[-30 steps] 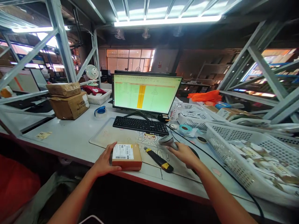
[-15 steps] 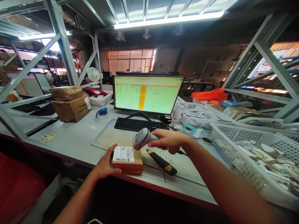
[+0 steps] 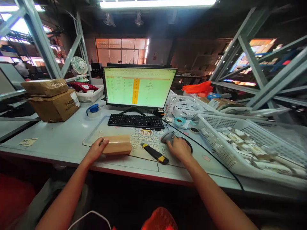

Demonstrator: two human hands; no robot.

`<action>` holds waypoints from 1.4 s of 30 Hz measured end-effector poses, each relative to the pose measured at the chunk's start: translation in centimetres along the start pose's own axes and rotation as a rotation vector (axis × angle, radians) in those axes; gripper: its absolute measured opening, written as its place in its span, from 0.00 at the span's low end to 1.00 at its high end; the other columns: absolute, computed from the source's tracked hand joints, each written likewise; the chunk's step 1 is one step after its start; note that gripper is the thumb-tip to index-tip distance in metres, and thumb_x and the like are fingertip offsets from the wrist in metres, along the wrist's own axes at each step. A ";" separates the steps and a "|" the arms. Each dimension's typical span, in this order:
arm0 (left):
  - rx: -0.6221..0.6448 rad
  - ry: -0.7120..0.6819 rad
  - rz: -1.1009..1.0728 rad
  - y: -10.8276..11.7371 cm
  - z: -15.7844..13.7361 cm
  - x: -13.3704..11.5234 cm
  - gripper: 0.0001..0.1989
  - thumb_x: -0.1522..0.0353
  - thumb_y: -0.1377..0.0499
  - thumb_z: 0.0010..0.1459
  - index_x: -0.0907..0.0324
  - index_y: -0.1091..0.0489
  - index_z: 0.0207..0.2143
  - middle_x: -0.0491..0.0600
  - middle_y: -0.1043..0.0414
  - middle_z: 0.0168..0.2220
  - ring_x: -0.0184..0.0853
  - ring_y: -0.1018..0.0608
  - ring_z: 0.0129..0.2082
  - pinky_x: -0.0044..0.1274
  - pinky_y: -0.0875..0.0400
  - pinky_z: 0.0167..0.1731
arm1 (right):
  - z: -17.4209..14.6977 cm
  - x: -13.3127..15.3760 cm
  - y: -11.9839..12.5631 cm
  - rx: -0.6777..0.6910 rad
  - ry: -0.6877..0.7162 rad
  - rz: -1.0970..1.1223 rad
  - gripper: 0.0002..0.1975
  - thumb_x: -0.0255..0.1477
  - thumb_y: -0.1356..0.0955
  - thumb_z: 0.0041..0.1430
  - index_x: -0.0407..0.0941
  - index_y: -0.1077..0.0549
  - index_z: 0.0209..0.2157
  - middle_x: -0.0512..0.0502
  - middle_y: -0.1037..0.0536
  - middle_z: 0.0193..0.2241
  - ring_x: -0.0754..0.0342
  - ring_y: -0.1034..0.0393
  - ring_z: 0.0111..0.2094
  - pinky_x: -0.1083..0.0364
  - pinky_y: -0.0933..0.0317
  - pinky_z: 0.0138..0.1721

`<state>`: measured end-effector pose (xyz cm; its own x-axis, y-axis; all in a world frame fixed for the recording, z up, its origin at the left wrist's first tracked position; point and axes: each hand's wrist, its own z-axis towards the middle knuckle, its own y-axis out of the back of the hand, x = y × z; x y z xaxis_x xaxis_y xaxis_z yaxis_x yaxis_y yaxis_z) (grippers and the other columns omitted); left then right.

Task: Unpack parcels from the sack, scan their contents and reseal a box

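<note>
My left hand (image 3: 96, 149) grips the left end of a small brown cardboard box (image 3: 118, 144), which is on or just above the desk mat. No label shows on the box's visible faces. My right hand (image 3: 179, 148) is closed round a grey barcode scanner (image 3: 168, 136) low over the right part of the mat; its fingers are partly hidden. A black cable runs near it. Between my hands lies a black and yellow utility knife (image 3: 155, 154), touched by neither.
Behind the mat stand a black keyboard (image 3: 136, 121) and a monitor (image 3: 139, 88) with a table on screen. White baskets (image 3: 217, 150) with small packets are at the right. Stacked cartons (image 3: 56, 107) and a blue tape dispenser (image 3: 93, 111) are at the left.
My right hand has brought the scanner down and right, away from the box. The box has been turned, so its white label no longer shows. The camera view has shifted.
</note>
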<state>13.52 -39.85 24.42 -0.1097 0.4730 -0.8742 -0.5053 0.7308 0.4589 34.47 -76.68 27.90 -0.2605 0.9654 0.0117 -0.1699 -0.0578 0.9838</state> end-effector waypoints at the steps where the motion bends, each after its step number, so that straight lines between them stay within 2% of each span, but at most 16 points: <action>1: -0.034 0.000 -0.045 -0.4 0.3 0.5 0.36 0.39 0.50 0.59 0.62 0.25 0.44 0.56 0.23 0.47 0.51 0.25 0.53 0.40 0.33 0.58 | 0.8 0.4 0.8 -0.062 0.017 0.035 0.26 0.37 0.40 0.69 0.34 0.31 0.59 0.28 0.25 0.52 0.37 0.29 0.54 0.46 0.36 0.53; 3: -0.112 -0.004 -0.174 -1.2 0.5 2.0 0.39 0.38 0.54 0.61 0.62 0.26 0.50 0.58 0.26 0.55 0.50 0.29 0.60 0.38 0.38 0.63 | 3.2 1.7 2.3 -0.121 0.088 0.083 0.26 0.33 0.43 0.70 0.37 0.34 0.63 0.30 0.26 0.56 0.40 0.31 0.57 0.48 0.38 0.56; 5: -0.149 -0.036 -0.302 -2.0 0.5 3.5 0.41 0.39 0.57 0.63 0.61 0.31 0.58 0.57 0.32 0.62 0.48 0.35 0.66 0.37 0.43 0.67 | 6.4 3.5 3.2 -0.020 0.184 0.088 0.26 0.30 0.42 0.69 0.41 0.36 0.66 0.34 0.27 0.58 0.42 0.32 0.58 0.50 0.39 0.57; 7: -0.114 -0.101 -0.424 -2.3 0.4 4.5 0.42 0.39 0.59 0.64 0.58 0.39 0.65 0.57 0.39 0.67 0.46 0.39 0.69 0.38 0.48 0.69 | 9.4 5.2 3.0 0.111 0.245 0.077 0.26 0.29 0.38 0.66 0.44 0.33 0.65 0.36 0.26 0.58 0.43 0.31 0.58 0.52 0.38 0.57; 10: -0.020 -0.173 -0.517 -2.2 0.4 4.8 0.47 0.36 0.55 0.60 0.57 0.47 0.69 0.58 0.47 0.71 0.47 0.44 0.71 0.39 0.52 0.70 | 12.3 7.3 1.6 0.181 0.255 0.057 0.28 0.28 0.34 0.63 0.45 0.33 0.65 0.35 0.26 0.59 0.42 0.31 0.59 0.50 0.38 0.58; 13: 0.029 -0.186 -0.493 -1.9 0.3 4.1 0.53 0.33 0.49 0.54 0.58 0.50 0.70 0.61 0.50 0.71 0.50 0.46 0.72 0.39 0.53 0.71 | 13.1 8.5 -0.2 0.242 0.236 0.025 0.27 0.29 0.31 0.61 0.42 0.29 0.61 0.30 0.25 0.56 0.39 0.30 0.57 0.47 0.36 0.56; 16: 0.027 -0.161 -0.483 -1.8 0.1 3.4 0.53 0.33 0.48 0.53 0.59 0.49 0.69 0.62 0.48 0.70 0.51 0.45 0.71 0.39 0.52 0.70 | 13.1 8.8 -1.2 0.289 0.219 -0.003 0.23 0.31 0.27 0.59 0.38 0.25 0.55 0.28 0.24 0.53 0.39 0.28 0.56 0.46 0.34 0.55; 20: 0.031 -0.143 -0.460 -1.8 0.0 3.1 0.51 0.35 0.48 0.55 0.59 0.48 0.69 0.62 0.46 0.70 0.51 0.43 0.71 0.39 0.51 0.70 | 13.4 8.9 -1.1 0.296 0.229 -0.004 0.23 0.36 0.31 0.66 0.39 0.28 0.58 0.33 0.26 0.56 0.43 0.29 0.56 0.42 0.34 0.56; 23: 0.065 -0.138 -0.460 -1.8 0.2 3.0 0.56 0.33 0.44 0.50 0.59 0.50 0.69 0.64 0.48 0.70 0.54 0.46 0.71 0.40 0.48 0.69 | 13.7 9.5 -0.4 0.320 0.260 0.005 0.24 0.37 0.32 0.68 0.41 0.31 0.61 0.35 0.27 0.57 0.44 0.30 0.56 0.41 0.35 0.57; 26: 0.117 -0.122 -0.445 -1.7 0.3 2.7 0.63 0.32 0.40 0.42 0.59 0.51 0.70 0.65 0.49 0.70 0.57 0.48 0.72 0.41 0.46 0.68 | 12.4 10.4 0.6 0.345 0.307 0.013 0.25 0.34 0.32 0.67 0.39 0.31 0.62 0.31 0.27 0.58 0.42 0.30 0.57 0.44 0.36 0.56; 28: 0.152 -0.124 -0.430 -1.6 0.2 2.4 0.65 0.33 0.38 0.40 0.59 0.52 0.70 0.65 0.48 0.69 0.57 0.45 0.71 0.40 0.45 0.68 | 10.2 10.5 1.2 0.364 0.380 0.023 0.25 0.34 0.32 0.65 0.42 0.29 0.61 0.32 0.27 0.58 0.41 0.30 0.58 0.47 0.36 0.56; 32: 0.206 -0.046 -0.332 -1.8 -0.3 2.1 0.63 0.47 0.27 0.43 0.57 0.58 0.71 0.63 0.43 0.67 0.52 0.36 0.67 0.40 0.40 0.66 | 3.3 8.9 1.0 0.407 0.544 0.028 0.32 0.43 0.29 0.59 0.45 0.29 0.62 0.34 0.25 0.57 0.38 0.30 0.57 0.47 0.36 0.54; 34: 0.211 -0.016 -0.288 -1.9 -0.4 2.1 0.60 0.54 0.25 0.43 0.58 0.55 0.70 0.62 0.39 0.65 0.49 0.33 0.65 0.39 0.39 0.66 | 0.3 7.6 0.6 0.372 0.570 0.029 0.32 0.41 0.29 0.59 0.42 0.30 0.62 0.32 0.24 0.55 0.37 0.28 0.55 0.46 0.35 0.53; 36: 0.224 -0.024 -0.283 -1.9 -0.3 2.2 0.57 0.57 0.24 0.42 0.59 0.51 0.68 0.61 0.37 0.64 0.48 0.31 0.64 0.39 0.39 0.65 | -1.3 6.9 0.4 0.309 0.564 0.084 0.25 0.34 0.33 0.62 0.40 0.29 0.59 0.31 0.23 0.53 0.38 0.27 0.53 0.47 0.35 0.53; 38: 0.256 -0.040 -0.286 -1.8 -0.3 2.2 0.54 0.58 0.24 0.42 0.59 0.48 0.66 0.60 0.35 0.63 0.48 0.31 0.63 0.39 0.37 0.65 | -1.8 7.0 0.5 0.306 0.510 0.263 0.21 0.30 0.38 0.65 0.40 0.27 0.56 0.33 0.22 0.51 0.42 0.26 0.51 0.50 0.34 0.51; 42: 0.292 -0.049 -0.262 -1.6 -0.2 2.1 0.53 0.59 0.24 0.42 0.59 0.46 0.65 0.59 0.33 0.61 0.49 0.30 0.63 0.40 0.37 0.64 | -1.4 8.9 1.5 0.571 0.293 0.852 0.23 0.28 0.45 0.68 0.43 0.34 0.61 0.44 0.20 0.35 0.52 0.24 0.32 0.55 0.31 0.33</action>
<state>13.87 -40.11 21.83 0.0352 0.2700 -0.9622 -0.2454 0.9357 0.2536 30.57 -68.54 29.23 -0.3146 0.5594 0.7669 0.6267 -0.4844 0.6104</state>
